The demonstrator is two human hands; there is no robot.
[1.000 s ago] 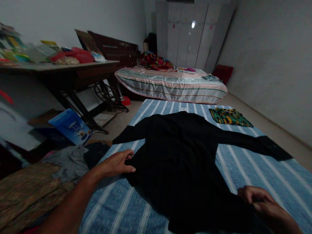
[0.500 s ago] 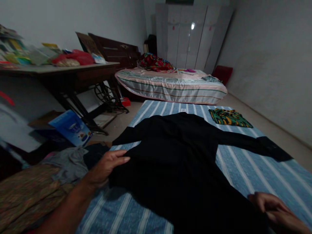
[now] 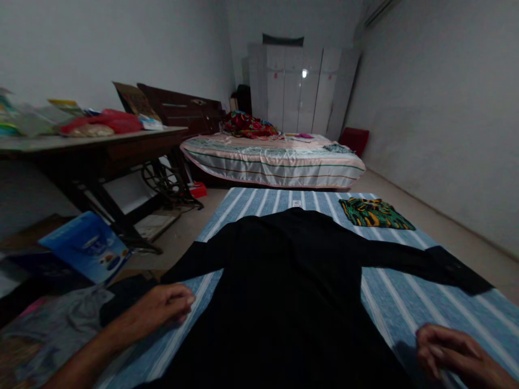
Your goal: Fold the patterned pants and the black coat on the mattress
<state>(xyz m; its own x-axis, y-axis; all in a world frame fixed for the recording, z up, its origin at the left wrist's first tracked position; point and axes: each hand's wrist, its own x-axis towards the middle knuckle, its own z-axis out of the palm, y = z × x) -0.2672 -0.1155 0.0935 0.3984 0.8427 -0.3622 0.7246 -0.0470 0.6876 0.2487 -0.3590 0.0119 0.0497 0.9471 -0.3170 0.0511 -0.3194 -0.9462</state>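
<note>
A long-sleeved black garment (image 3: pixel 279 292) lies spread on a blue-and-white striped cloth (image 3: pixel 389 302), both sleeves stretched out to the sides. My left hand (image 3: pixel 168 305) hovers beside its left edge, just under the left sleeve. The fingers there are loosely bent and no fabric shows in them. To the right of the garment's lower part is my right hand (image 3: pixel 454 348), its fingers loosely curved and apart from the black cloth. The garment's bottom runs out of view. A folded green, black and yellow patterned cloth (image 3: pixel 375 213) lies above the right sleeve.
A bed (image 3: pixel 275 162) with a red floral blanket (image 3: pixel 249 125) stands beyond the striped surface. At left are a sewing-machine table (image 3: pixel 133 141) bearing bags, a blue box (image 3: pixel 87 246) and a heap of clothes (image 3: pixel 65 319). A wardrobe (image 3: pixel 292 86) stands at the back.
Both hands have let go of the black garment's sides. Its left side, lifted by my left hand before, now lies flatter. The camera view has tilted up.
</note>
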